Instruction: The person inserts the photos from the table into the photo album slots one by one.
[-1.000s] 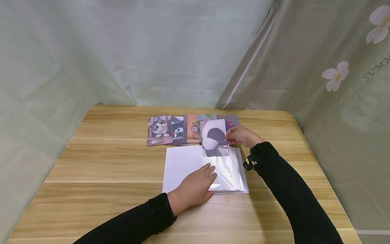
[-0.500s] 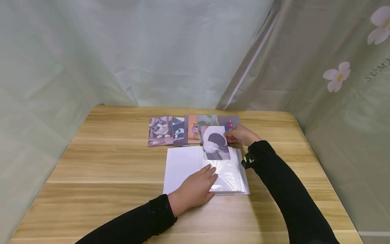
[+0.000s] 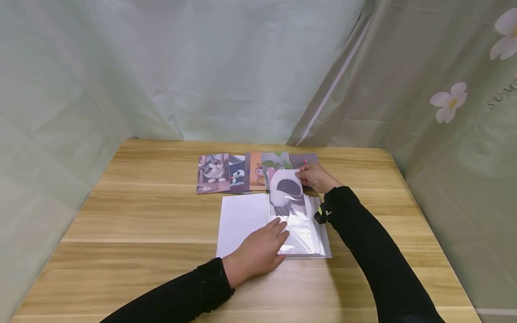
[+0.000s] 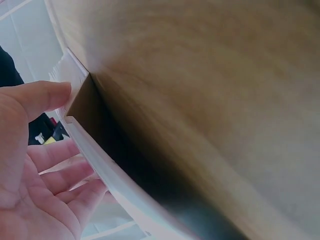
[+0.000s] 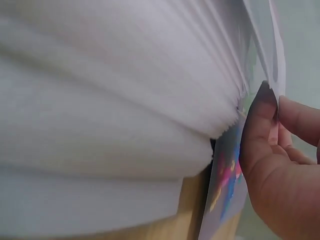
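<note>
Rect. white-and-dark photo card, partly in clear plastic sleeve of open white album, is pinched at upper R edge by R hand, album touched by relaxed L hand; prob. light, bendy, best held by edges.

Photo in right fingers: white, dark patch. Album under left fingers: white. Card left of right fingers: orange. Table around: tan wood-grain.
</note>
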{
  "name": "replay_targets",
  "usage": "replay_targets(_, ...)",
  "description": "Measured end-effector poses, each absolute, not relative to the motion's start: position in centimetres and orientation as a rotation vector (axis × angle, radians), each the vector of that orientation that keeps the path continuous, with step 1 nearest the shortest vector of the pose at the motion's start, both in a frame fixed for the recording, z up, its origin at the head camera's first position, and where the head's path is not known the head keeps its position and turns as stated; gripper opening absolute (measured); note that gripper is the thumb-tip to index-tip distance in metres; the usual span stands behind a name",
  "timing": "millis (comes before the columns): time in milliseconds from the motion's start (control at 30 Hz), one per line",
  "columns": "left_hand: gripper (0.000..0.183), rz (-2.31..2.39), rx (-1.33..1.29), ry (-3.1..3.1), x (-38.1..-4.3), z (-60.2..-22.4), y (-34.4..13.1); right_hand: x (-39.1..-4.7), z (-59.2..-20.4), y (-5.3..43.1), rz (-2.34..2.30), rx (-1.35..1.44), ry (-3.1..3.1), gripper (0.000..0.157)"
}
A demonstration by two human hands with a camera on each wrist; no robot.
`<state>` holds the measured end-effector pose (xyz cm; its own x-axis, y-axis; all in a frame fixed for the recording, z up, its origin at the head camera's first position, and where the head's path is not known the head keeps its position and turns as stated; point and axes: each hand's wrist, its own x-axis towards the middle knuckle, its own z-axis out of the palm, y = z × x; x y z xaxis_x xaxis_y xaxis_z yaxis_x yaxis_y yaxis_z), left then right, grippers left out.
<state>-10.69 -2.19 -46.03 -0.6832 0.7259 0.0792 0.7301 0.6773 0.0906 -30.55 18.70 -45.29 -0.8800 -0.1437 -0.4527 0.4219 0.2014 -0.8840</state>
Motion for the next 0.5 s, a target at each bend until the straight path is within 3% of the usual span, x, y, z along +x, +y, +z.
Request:
replay_targets(400, 0.058, -0.217, -1.242, -2.817, -10.9, -46.0, -2.3, -28.1, -44.9, 19.4, -1.566, 0.161, 2.077, 0.019)
replay_targets(500, 0.058, -0.219, -1.250, -2.816, -10.8, -46.0, -2.2, -28.1, -44.9, 19.6, -1.528, 0.106, 2.114, 0.010)
